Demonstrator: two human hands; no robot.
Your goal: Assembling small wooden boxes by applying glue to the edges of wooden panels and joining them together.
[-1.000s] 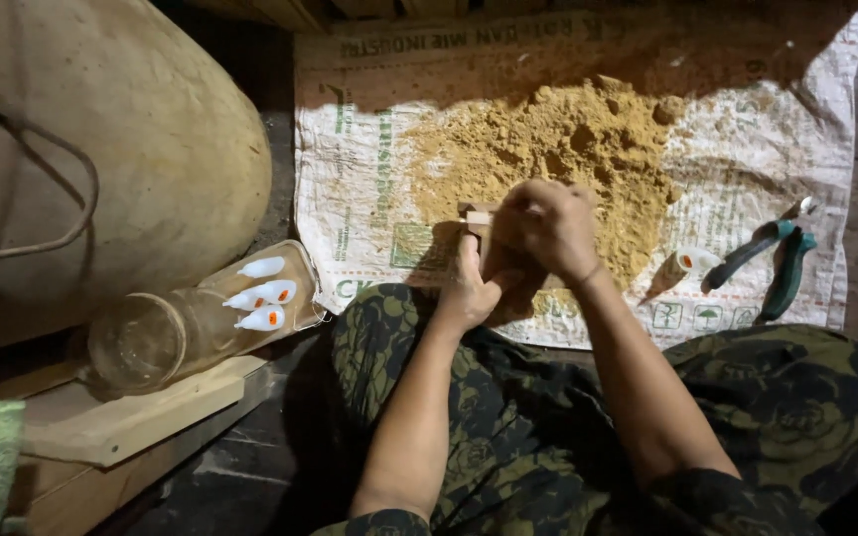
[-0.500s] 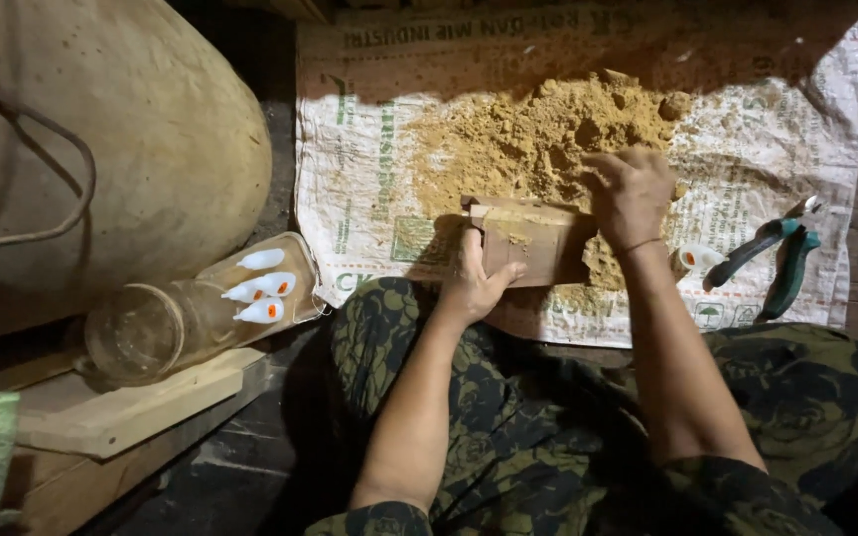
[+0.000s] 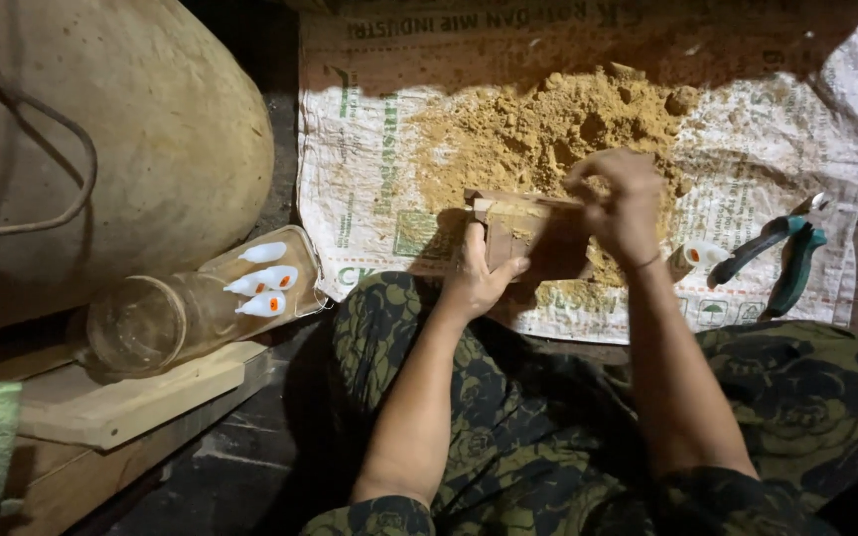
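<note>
Dark plank flooring carries a spread woven sack (image 3: 369,179) heaped with yellow-brown sawdust (image 3: 548,129). On its near edge lies a small wooden box (image 3: 528,233), long axis running left-right. Left hand (image 3: 479,273) is clamped on the box's left end; right hand (image 3: 618,203), fingers pinched together, rests at its upper right corner.

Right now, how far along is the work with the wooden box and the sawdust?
Done: sawdust pile is heaped on the woven sack. In hand: left hand steadies the small wooden box while right hand pinches at its top edge. How full the box is cannot be seen. Left: most of the pile; pliers lie untouched.
</note>
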